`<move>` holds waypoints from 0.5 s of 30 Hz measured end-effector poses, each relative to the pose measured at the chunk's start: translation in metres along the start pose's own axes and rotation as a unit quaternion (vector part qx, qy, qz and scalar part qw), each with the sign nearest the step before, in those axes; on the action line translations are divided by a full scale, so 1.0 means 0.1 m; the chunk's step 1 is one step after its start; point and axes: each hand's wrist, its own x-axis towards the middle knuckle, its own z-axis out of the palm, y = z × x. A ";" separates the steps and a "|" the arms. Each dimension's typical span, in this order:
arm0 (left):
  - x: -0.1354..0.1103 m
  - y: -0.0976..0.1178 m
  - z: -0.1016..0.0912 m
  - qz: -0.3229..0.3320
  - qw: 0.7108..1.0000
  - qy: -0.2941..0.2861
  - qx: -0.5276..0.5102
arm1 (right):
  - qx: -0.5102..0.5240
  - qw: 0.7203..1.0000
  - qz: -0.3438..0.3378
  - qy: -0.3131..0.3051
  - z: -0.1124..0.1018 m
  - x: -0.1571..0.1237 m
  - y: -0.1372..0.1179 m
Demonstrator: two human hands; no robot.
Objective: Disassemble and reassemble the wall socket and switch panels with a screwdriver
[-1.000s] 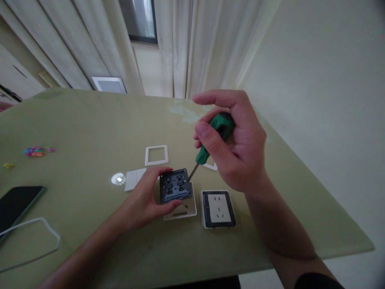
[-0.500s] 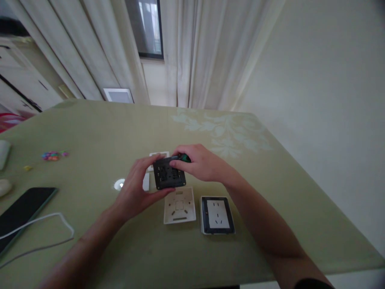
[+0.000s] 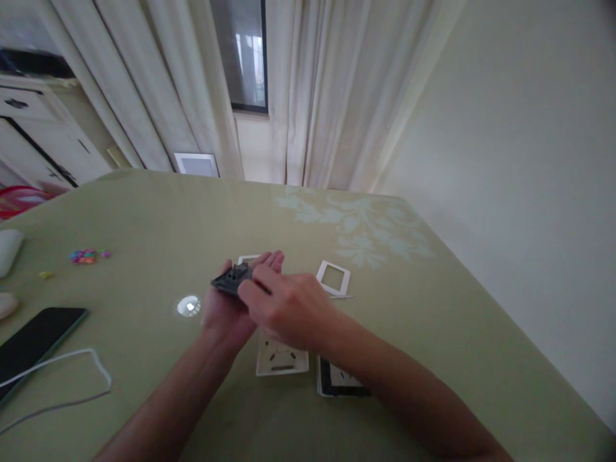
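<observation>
A black socket panel (image 3: 233,277), its back side up, rests tilted on the palm and fingers of my left hand (image 3: 226,314). My right hand (image 3: 283,301) is closed over the right edge of the panel, fingers curled in. Whatever lies between those fingers is hidden. Below both hands sits a white back box (image 3: 282,362), partly covered by my right hand. A second socket with a dark rim (image 3: 328,380) stands beside it, mostly under my right forearm. Just beyond the hands, part of a white piece (image 3: 248,258) shows.
To the right lie a white square frame (image 3: 333,278) and a thin pale strip (image 3: 341,297). On the left are a phone (image 3: 43,330), a white cable (image 3: 94,356), colourful small beads (image 3: 86,256) and a yellow bit (image 3: 46,274). Curtains (image 3: 327,96) hang behind the green table (image 3: 192,218).
My left hand has turned palm up under the panel, which now lies flatter and further left. The green-handled tool seen in my right hand before is out of sight. The white frame has come into view.
</observation>
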 end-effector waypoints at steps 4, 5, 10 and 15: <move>-0.07 -0.04 -0.06 0.033 0.997 -0.017 -0.066 | -0.025 0.997 -0.079 0.004 0.14 0.01 -0.13; -0.08 -0.04 -0.08 0.034 0.997 -0.020 -0.067 | -0.028 0.996 -0.087 0.018 0.16 0.02 -0.13; -0.15 0.06 0.01 0.006 0.993 0.024 -0.117 | -0.055 0.987 -0.110 0.099 0.22 0.04 -0.11; -0.20 0.15 0.17 -0.010 0.970 0.083 -0.226 | -0.039 0.984 -0.115 0.133 0.16 0.02 -0.08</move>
